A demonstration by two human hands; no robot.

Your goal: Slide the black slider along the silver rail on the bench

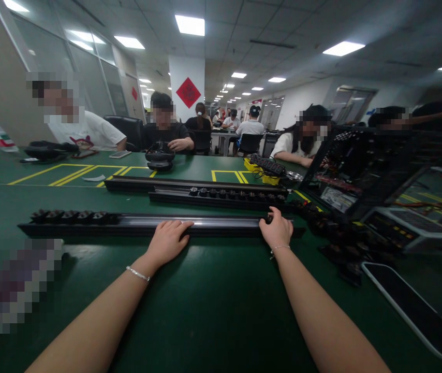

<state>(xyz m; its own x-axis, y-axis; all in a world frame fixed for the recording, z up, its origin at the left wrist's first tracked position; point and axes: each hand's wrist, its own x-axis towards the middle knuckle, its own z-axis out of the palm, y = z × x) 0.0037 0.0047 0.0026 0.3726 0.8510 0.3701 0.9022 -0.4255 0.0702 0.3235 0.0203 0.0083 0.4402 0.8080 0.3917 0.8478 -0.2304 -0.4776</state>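
A long black rail [224, 223] with a shiny channel lies across the green table before me. Several small black knobbed parts [69, 216] sit in a row in its left end. My left hand [168, 239] rests on the rail near its middle, fingers extended over the channel and thumb apart. Toward the rail's right end, my right hand [277, 229] is curled with thumb and forefinger around a small black part [269, 218], mostly hidden by the fingers. Behind it, a second black rail [174, 198] carries a row of similar parts.
Another rail [128, 183] lies farther back. Loose black parts [337, 243], an open computer case [345, 160], a power supply box [411, 225] and a phone [411, 305] are at right. Several people sit around the green table [221, 305].
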